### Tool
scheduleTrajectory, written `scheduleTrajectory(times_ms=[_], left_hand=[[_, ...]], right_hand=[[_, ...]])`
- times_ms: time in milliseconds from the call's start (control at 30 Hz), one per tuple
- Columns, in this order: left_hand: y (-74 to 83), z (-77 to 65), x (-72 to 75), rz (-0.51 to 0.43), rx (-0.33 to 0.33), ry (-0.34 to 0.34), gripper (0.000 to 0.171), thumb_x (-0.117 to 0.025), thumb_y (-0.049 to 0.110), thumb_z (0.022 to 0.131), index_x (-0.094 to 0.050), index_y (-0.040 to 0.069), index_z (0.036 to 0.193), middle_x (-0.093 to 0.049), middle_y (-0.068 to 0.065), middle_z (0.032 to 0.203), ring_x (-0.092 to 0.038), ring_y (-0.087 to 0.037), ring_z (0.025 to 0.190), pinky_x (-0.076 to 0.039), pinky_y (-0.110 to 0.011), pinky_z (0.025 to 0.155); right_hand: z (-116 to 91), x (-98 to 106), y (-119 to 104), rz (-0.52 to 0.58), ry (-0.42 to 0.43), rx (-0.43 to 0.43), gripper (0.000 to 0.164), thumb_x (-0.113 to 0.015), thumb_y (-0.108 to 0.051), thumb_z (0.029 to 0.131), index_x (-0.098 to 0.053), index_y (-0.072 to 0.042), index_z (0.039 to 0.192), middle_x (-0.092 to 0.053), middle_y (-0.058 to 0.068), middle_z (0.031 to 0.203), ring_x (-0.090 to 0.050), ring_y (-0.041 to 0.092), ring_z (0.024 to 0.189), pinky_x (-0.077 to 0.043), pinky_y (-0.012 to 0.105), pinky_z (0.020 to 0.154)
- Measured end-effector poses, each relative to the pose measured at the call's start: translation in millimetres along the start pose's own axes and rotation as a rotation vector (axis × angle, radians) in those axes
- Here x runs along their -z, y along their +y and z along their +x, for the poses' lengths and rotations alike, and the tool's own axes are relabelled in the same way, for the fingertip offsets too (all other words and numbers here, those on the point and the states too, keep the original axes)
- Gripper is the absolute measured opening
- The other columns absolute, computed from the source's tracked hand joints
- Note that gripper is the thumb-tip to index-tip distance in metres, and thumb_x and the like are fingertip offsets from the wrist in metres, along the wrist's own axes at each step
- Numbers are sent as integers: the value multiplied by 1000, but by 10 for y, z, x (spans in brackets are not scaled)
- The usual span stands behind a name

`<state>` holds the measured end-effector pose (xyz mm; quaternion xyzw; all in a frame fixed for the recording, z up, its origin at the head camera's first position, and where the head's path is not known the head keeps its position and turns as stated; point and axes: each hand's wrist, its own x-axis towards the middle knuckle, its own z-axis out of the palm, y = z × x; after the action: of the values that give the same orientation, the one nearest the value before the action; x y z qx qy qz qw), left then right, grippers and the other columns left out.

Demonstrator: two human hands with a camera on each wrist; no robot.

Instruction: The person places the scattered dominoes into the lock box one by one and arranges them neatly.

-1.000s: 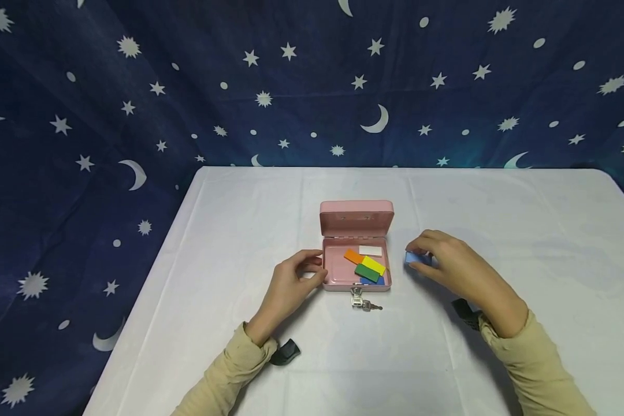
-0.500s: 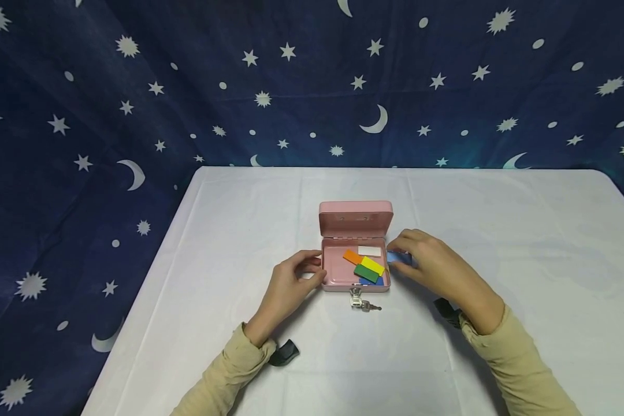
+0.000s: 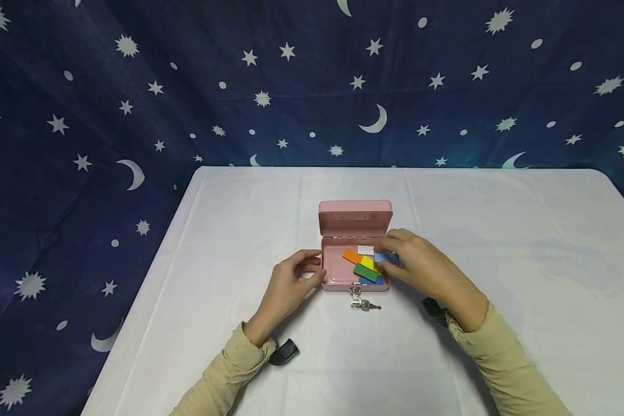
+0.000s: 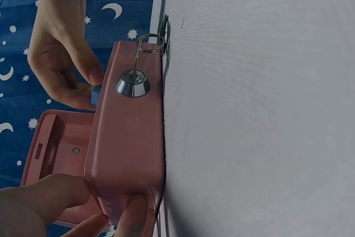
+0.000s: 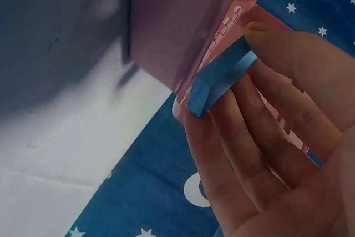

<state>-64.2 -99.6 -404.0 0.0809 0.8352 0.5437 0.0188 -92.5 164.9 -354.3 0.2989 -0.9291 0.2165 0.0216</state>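
A small pink cash box (image 3: 356, 218) stands with its lid raised. Orange (image 3: 351, 255), white (image 3: 365, 249), yellow (image 3: 368, 263), green (image 3: 366, 273) and dark blue (image 3: 366, 281) rectangular blocks lie inside, towards its right half. My left hand (image 3: 291, 280) grips the box's left wall, its thumb at the rim and fingers against the side in the left wrist view. A light blue block (image 5: 222, 76) is pinched between the thumb and fingers of my right hand (image 3: 423, 266), over the box's right side. It partly covers the yellow and white blocks.
A metal lock (image 4: 133, 84) sits on the box's front, with a key (image 3: 370, 306) on a ring (image 4: 151, 43). White cloth covers the table (image 3: 239, 225). Behind it hangs a dark blue curtain (image 3: 312, 86) with stars and moons.
My right hand has carried the light blue block leftwards, from beside the box to over its right side. My left hand has stayed at the left wall.
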Motion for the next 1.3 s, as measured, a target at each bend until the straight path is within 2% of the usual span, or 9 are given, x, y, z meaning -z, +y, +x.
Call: scheduleTrajectory(times_ms=[167, 467, 633, 1000, 1300], left_hand=[[-4, -2, 1, -4, 7, 2, 37, -74, 6, 87, -66, 2, 122, -72, -6, 103, -71, -16, 89, -57, -19, 68], [-2, -7, 10, -14, 12, 2, 37, -74, 6, 87, -66, 3, 123, -72, -7, 104, -71, -16, 90, -57, -20, 70], [-8, 1, 12, -11, 3, -2, 36, -74, 6, 87, -66, 3, 123, -72, -8, 104, -71, -17, 90, -57, -21, 70], [-18, 17, 6, -16, 1, -1, 36, -74, 6, 87, -66, 4, 122, -72, -8, 104, -71, -17, 91, -58, -21, 70], [-13, 7, 2, -27, 4, -2, 36, -73, 5, 87, -66, 4, 123, -72, -8, 104, -71, -18, 92, -58, -21, 71]], right_hand=[[31, -31, -44, 14, -11, -6, 30, -79, -10, 84, -72, -3, 112, -68, 10, 112, -64, 26, 105, -56, 46, 91], [79, -106, -79, 12, 18, 60, 21, -78, -8, 84, -72, -5, 104, -66, 5, 103, -60, 19, 92, -56, 39, 82], [115, -139, -109, 10, 5, 59, 23, -79, -9, 83, -72, -6, 105, -65, 5, 102, -59, 17, 89, -56, 37, 80], [166, -220, -122, -1, -30, 63, 21, -80, -10, 83, -72, -5, 102, -64, 5, 100, -59, 19, 88, -56, 38, 78], [192, -290, -106, -11, -57, 57, 21, -79, -11, 84, -72, -5, 103, -65, 6, 103, -62, 22, 94, -57, 41, 83]])
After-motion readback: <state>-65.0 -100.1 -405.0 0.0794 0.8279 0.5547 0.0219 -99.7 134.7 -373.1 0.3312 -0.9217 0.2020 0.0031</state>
